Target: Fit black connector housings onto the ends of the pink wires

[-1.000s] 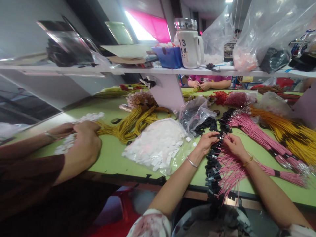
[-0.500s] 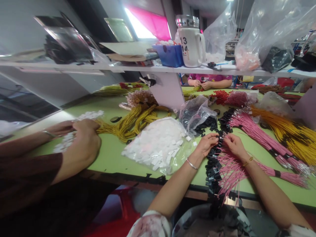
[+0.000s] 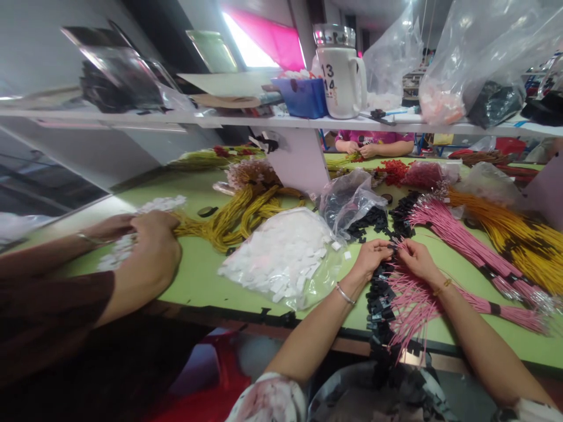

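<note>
My left hand point(image 3: 373, 258) is closed in a pinch on a small black plastic connector housing point(image 3: 393, 248). Close beside it, my right hand point(image 3: 417, 259) pinches the end of a thin pink wire; its fingertips almost meet those of the left. Loose pink wires point(image 3: 411, 308) fan out below the right hand, over a long row of black connector housings point(image 3: 379, 310) that runs to the table edge. More black housings point(image 3: 372, 223) lie beyond my left hand by a crumpled clear bag point(image 3: 347, 196). The exact contact between wire and housing is too small to make out.
A bag of white connectors point(image 3: 279, 255) lies left of my arm. A co-worker's hands point(image 3: 153, 240) work at far left near yellow wires point(image 3: 229, 223). Bundled pink wires point(image 3: 466, 237) and orange-yellow wires point(image 3: 519, 240) lie right. A shelf point(image 3: 264, 122) carries a mug point(image 3: 338, 76).
My left hand has shifted slightly to the right, closer to my right hand. The right hand stays almost in place, and the surrounding piles look the same.
</note>
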The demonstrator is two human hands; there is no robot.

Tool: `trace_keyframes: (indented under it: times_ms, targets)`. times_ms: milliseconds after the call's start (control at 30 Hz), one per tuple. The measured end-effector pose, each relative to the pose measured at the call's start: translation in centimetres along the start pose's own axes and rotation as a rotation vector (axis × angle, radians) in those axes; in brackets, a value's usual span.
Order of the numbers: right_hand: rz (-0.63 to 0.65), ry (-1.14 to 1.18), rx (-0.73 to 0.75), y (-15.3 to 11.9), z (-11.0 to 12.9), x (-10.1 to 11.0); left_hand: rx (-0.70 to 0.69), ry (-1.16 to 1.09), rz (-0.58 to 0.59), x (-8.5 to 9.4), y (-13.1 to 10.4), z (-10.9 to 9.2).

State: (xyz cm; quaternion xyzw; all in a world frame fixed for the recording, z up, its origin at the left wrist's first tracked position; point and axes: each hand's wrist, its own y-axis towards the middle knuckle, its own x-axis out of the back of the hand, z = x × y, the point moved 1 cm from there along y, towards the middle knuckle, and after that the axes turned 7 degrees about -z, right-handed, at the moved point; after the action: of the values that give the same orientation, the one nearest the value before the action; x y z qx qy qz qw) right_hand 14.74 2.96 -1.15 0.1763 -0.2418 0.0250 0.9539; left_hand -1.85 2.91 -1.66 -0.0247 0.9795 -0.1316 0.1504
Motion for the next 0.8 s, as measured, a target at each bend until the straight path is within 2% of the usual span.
trace_keyframes:
  times_ms: [100, 200, 233, 300, 367, 400, 467, 533, 667, 800]
  targets:
    - [-0.006, -0.01, 0.012, -0.1, 0.0, 0.0, 0.0, 0.079, 0.046, 0.6, 0.1, -0.1]
    - [-0.056, 0.086, -0.026, 0.0, 0.1, 0.3, -0.051, 0.281, 0.1, 1.6, 1.2, -0.9]
    - [-0.077, 0.158, -0.062, 0.1, 0.1, 0.4, -0.109, 0.372, 0.079, 1.9, 1.9, -1.2]
    - [-0.094, 0.331, -0.15, 0.3, -0.1, 0.5, -0.274, 0.558, -0.045, 2.2, 3.8, -1.8]
    - [-0.086, 0.467, -0.22, 0.5, -0.4, 0.6, -0.438, 0.742, -0.169, 2.0, 6.0, -2.0]
    - [-0.077, 0.503, -0.243, 0.5, -0.6, 0.5, -0.514, 0.822, -0.193, 1.8, 7.0, -1.9]
    - [-0.059, 0.528, -0.267, 0.5, -0.8, 0.4, -0.607, 0.981, -0.161, 1.2, 8.7, -1.5]
    - [-0.058, 0.527, -0.274, 0.3, -1.1, 0.4, -0.637, 1.132, -0.097, 0.7, 9.7, -0.9]
    - [-0.071, 0.499, -0.273, 0.2, -1.2, 0.4, -0.659, 1.279, -0.049, 0.7, 9.7, -0.2]
    - [-0.069, 0.532, -0.262, 0.3, -0.8, 0.2, -0.718, 1.113, -0.1, 1.5, 7.7, -1.0]
